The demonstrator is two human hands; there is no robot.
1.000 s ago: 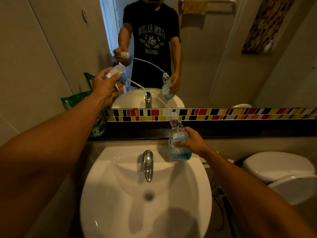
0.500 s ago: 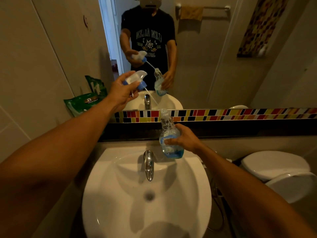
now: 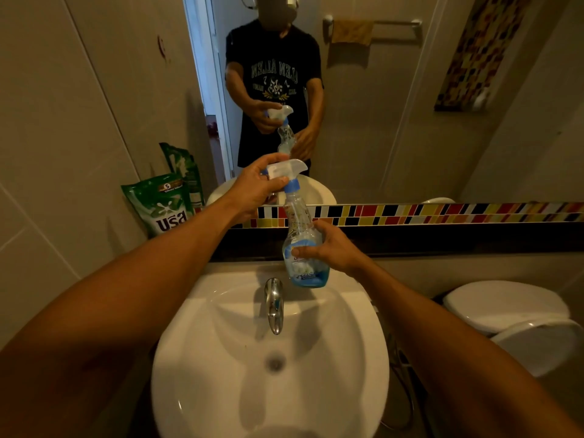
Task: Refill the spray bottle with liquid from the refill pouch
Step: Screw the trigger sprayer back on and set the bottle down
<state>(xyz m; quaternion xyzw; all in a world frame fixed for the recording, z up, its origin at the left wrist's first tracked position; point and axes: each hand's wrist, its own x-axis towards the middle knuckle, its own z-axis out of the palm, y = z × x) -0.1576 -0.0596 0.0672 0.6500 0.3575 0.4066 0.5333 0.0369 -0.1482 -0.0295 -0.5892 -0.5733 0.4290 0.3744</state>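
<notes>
Sink (image 3: 347,390): faucet (image 3: 274,305) at its back edge, centre. Spray bottle (image 3: 303,248) above the sink's back edge, just right of the faucet. Refill pouch (image 3: 159,203) on the ledge behind the sink's left corner, against the wall. Toilet (image 3: 512,314) right of the sink.

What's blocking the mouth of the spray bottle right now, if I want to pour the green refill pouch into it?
The trigger spray head, gripped by the left hand, sits on the neck of the spray bottle, covering its mouth. The right hand holds the bottle body. The refill pouch stands untouched against the wall.
</notes>
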